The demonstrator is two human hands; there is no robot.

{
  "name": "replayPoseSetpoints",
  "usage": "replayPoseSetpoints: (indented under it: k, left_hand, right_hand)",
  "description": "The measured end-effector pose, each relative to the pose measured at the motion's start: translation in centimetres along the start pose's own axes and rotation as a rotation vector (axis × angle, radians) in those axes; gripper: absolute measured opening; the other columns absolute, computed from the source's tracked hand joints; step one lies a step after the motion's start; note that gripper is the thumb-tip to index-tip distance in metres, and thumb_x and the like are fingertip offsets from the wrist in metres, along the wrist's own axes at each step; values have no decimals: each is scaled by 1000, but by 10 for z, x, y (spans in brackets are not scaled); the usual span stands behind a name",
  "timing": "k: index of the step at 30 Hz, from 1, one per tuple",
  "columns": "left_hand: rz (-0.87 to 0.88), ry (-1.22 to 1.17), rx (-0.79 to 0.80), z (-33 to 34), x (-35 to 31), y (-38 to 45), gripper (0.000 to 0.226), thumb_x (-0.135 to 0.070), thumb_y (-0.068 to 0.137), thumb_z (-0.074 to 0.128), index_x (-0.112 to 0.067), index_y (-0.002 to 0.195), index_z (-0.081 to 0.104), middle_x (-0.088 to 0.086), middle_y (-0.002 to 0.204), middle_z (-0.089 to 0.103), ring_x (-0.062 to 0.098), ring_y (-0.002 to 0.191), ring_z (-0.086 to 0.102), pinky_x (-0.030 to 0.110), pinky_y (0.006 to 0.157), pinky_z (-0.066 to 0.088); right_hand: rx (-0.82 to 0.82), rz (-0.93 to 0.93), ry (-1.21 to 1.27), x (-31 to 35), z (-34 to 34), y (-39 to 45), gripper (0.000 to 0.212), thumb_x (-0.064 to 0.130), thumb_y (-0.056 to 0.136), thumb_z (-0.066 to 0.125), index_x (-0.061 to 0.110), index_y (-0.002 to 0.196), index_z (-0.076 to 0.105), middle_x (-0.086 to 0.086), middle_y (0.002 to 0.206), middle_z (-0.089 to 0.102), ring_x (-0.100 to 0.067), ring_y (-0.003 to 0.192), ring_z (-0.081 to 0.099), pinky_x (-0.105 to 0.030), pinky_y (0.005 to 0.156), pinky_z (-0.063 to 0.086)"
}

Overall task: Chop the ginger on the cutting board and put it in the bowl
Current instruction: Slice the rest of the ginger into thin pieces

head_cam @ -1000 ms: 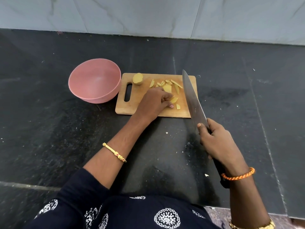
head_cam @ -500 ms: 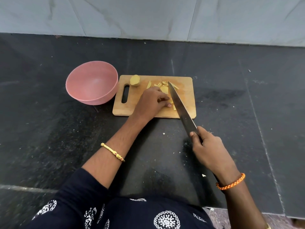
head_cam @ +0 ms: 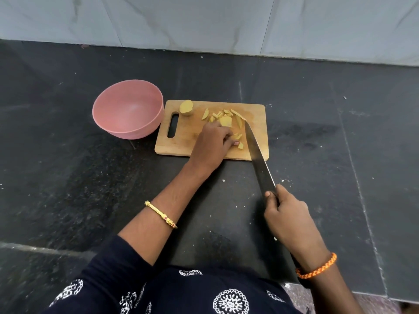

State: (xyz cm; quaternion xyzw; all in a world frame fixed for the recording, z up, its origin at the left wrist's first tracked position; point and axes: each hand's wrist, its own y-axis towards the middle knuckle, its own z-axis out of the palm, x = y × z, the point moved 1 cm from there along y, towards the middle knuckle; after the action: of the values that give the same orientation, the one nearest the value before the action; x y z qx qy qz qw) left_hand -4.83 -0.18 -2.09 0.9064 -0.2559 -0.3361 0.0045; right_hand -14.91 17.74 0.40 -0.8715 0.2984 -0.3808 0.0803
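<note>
A wooden cutting board (head_cam: 186,141) lies on the dark counter, with an empty pink bowl (head_cam: 128,108) touching its left side. A thick ginger chunk (head_cam: 186,107) sits near the board's handle slot, and several yellow ginger slices (head_cam: 223,117) lie in the middle. My left hand (head_cam: 212,145) rests on the board with curled fingers pinching ginger pieces (head_cam: 237,137) at its fingertips. My right hand (head_cam: 286,214) grips the handle of a large knife (head_cam: 257,155). The blade slants over the board's right part, its tip close to the slices.
The dark stone counter (head_cam: 68,177) carries small scattered crumbs. A grey tiled wall (head_cam: 204,21) rises behind it. The counter's front edge runs just in front of my body at the bottom.
The knife swung left onto the ginger beside my left fingers, then drew back right, its blade now just right of the held pieces. My left hand stayed on the ginger.
</note>
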Motion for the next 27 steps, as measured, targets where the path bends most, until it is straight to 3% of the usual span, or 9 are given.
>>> replayPoseSetpoints:
  k: [5,9,14,23,27]
  left_hand:
    - [51,135,17,1,-9,-1,28,-27,91,57,-6,107,67,8,102,60,20,101,50,28,83,42]
    - [73,39,23,-1,-1,-4,24,-22,90,59,-5,105,69,7,96,59,17,96,50,23,79,40]
    - [54,-69,-23,-1,6,-4,23,-18,85,66,-7,105,70,5,89,62,13,89,48,16,76,32]
    - [52,-99,-45,0,6,-3,23,-18,82,69,-5,102,71,7,89,64,19,88,54,29,76,44]
    - [52,-107,-47,0,6,-3,22,-14,82,69,-5,101,71,7,89,65,18,87,56,33,78,48]
  right_hand:
    - [15,-22,32,10,6,5,24,27,99,37,10,85,47,-11,72,58,-30,70,57,-34,61,42]
    - [2,-41,6,6,4,7,23,28,99,38,12,85,46,-12,71,58,-34,68,57,-40,63,47]
    - [16,-65,-37,0,-5,6,23,29,99,39,15,82,45,-8,65,56,-24,56,53,-32,52,39]
    - [90,-113,-129,2,-22,0,19,30,100,38,20,87,47,-6,66,57,-18,54,54,-31,50,42]
    - [169,-87,-189,8,-27,7,19,30,100,36,17,94,48,-8,75,59,-21,64,58,-37,60,50]
